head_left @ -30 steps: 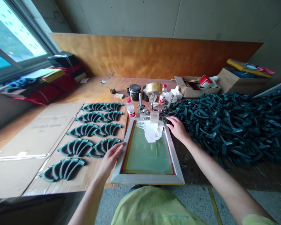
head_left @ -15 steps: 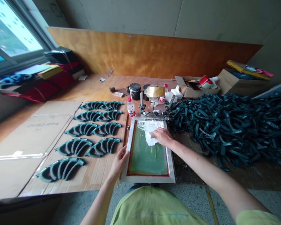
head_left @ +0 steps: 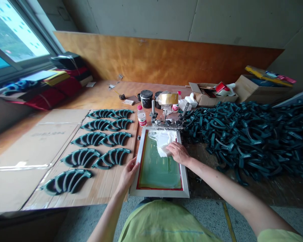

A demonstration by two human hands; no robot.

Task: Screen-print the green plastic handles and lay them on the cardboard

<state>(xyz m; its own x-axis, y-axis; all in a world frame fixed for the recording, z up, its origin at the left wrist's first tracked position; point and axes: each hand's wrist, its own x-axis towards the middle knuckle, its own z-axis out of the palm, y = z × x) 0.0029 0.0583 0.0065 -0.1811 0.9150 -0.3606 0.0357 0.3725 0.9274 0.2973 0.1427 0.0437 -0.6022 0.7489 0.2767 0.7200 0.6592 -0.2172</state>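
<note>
A screen printing frame (head_left: 141, 160) lies before me, silver-edged, with green mesh. White ink (head_left: 154, 134) is smeared over the far part of the mesh. My right hand (head_left: 178, 153) is closed on a small pale squeegee (head_left: 165, 150), which rests tilted in the ink. The fingers partly cover it. At the frame's left rail is my left hand (head_left: 129, 172), thumb and fingers closed on the edge; the fingertips are partly hidden. Dark green curved plastic pieces (head_left: 82, 158) lie in fanned rows on cardboard (head_left: 53, 134) to the left.
A big heap of dark green pieces (head_left: 244, 137) covers the right side. Behind the frame stand a clamp post (head_left: 153, 109), a red-capped bottle (head_left: 141, 117), a black tub (head_left: 146, 98) and a tape roll (head_left: 168, 98). Open cardboard boxes (head_left: 217, 98) sit at the back right.
My right hand has drawn the squeegee slightly toward me over the ink. My left hand stays at the frame's left edge.
</note>
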